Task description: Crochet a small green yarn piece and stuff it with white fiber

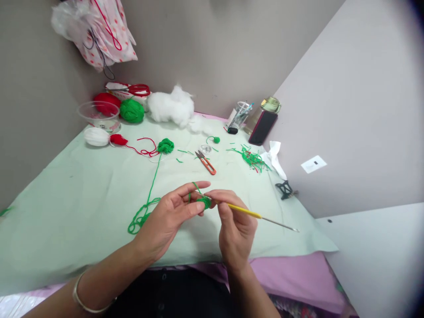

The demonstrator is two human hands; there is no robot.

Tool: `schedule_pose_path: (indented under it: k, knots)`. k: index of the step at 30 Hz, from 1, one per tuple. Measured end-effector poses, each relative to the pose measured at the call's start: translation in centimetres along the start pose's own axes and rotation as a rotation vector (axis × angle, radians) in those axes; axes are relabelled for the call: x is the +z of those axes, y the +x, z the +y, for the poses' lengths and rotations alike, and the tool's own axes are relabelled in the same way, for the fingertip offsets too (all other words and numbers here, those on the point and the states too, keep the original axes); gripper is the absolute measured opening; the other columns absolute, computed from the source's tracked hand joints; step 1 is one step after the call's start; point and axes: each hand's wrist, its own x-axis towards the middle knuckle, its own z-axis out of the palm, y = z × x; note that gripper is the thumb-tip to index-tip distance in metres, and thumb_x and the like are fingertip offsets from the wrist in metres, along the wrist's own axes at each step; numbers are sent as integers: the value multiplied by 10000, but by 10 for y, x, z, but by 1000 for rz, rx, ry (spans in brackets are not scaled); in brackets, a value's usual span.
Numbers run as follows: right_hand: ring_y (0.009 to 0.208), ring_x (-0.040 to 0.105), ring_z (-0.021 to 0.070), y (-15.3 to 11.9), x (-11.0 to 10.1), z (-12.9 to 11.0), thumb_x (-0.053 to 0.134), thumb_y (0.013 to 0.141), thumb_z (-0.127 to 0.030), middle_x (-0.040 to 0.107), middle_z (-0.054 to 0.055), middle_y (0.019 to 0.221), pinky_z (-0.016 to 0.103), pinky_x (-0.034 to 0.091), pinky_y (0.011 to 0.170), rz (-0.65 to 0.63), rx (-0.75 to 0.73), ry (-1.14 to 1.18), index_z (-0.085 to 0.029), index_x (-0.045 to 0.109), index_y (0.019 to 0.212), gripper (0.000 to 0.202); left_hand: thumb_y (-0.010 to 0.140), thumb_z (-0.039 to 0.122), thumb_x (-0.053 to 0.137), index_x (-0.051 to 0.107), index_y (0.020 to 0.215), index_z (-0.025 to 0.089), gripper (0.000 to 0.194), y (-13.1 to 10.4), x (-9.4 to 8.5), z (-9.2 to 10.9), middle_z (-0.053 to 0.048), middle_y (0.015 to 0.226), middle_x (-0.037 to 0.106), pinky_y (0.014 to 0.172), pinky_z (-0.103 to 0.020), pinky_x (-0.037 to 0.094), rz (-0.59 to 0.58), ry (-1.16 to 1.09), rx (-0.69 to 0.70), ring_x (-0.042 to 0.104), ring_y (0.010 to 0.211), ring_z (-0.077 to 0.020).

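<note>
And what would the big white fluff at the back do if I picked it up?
The white fluff would probably feel very light for its size, since it looks puffy and loose. It would likely squash and sag, as its edges are soft and wispy. Bits might pull away: a thinner tuft spreads out beside it.

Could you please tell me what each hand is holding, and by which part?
The right hand holds the yellow-handled crochet hook toward its end at the green piece; the left hand pinches that piece by its thumb-side edge.
</note>
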Motion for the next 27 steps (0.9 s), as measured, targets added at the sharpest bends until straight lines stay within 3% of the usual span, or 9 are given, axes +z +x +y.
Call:
schedule_pose_path:
  k: [3, 7, 9, 12, 16, 19, 22, 27]
  knots:
    - [916, 729, 196, -8, 0, 7, 608, 996, -128, 792, 36, 1009, 363, 602, 777, -9, -117, -164, -329, 780, 1152, 308, 843, 244, 859, 787, 1246, 283, 412, 0, 2, -6, 5, 922, 679, 923, -264, 464, 40, 12, 59, 584, 938, -144]
    - [992, 740, 235, -14, -3, 12, 669, 942, -95, 792, 61, 1129, 394, 609, 783, 4, -324, -382, -373, 772, 1222, 408, 860, 276, 845, 817, 1181, 242, 324, 2, 2, -7, -22, 964, 699, 884, -260, 493, 5, -129, -71, 588, 887, -136]
    - [909, 731, 220, -12, -4, 9, 628, 972, -116, 794, 54, 1034, 384, 596, 745, 49, -252, -285, -351, 779, 1184, 351, 869, 285, 831, 845, 1097, 227, 235, 4, 0, -5, -35, 1015, 702, 861, -257, 509, 11, -182, -110, 582, 875, -136]
    - [746, 662, 179, -5, -4, 4, 586, 1017, -190, 755, 28, 869, 345, 544, 674, 113, -65, -26, -311, 790, 1068, 242, 867, 276, 830, 859, 1060, 249, 197, 5, -2, -3, -19, 997, 688, 856, -246, 509, 33, -156, -61, 572, 863, -130]
    - [781, 658, 176, -2, -4, 3, 645, 1000, -267, 761, 31, 894, 336, 539, 709, 41, 57, 58, -284, 801, 997, 156, 852, 288, 854, 836, 1153, 314, 303, 3, 0, -5, 5, 945, 702, 891, -238, 474, 11, 16, 35, 577, 914, -134]
    - [743, 649, 146, -2, -6, 6, 642, 1008, -290, 760, 22, 895, 311, 541, 714, 62, 160, 126, -266, 796, 997, 155, 905, 325, 800, 840, 1139, 313, 238, 0, 1, -4, -13, 1002, 724, 890, -269, 473, -8, 81, 58, 593, 954, -156]
    - [686, 644, 123, 0, -8, 8, 638, 1014, -347, 776, 21, 895, 293, 553, 692, 63, 253, 273, -247, 778, 960, 180, 899, 297, 792, 847, 1107, 302, 215, -2, 1, 0, -7, 925, 675, 871, -275, 474, -23, 83, 66, 586, 949, -164]
    - [665, 668, 119, 3, -12, 3, 588, 1042, -357, 788, 21, 895, 290, 573, 681, 25, 258, 296, -237, 747, 944, 223, 906, 290, 777, 846, 1098, 309, 205, -1, -2, 3, 6, 875, 624, 844, -260, 444, -17, 144, 67, 553, 902, -150]
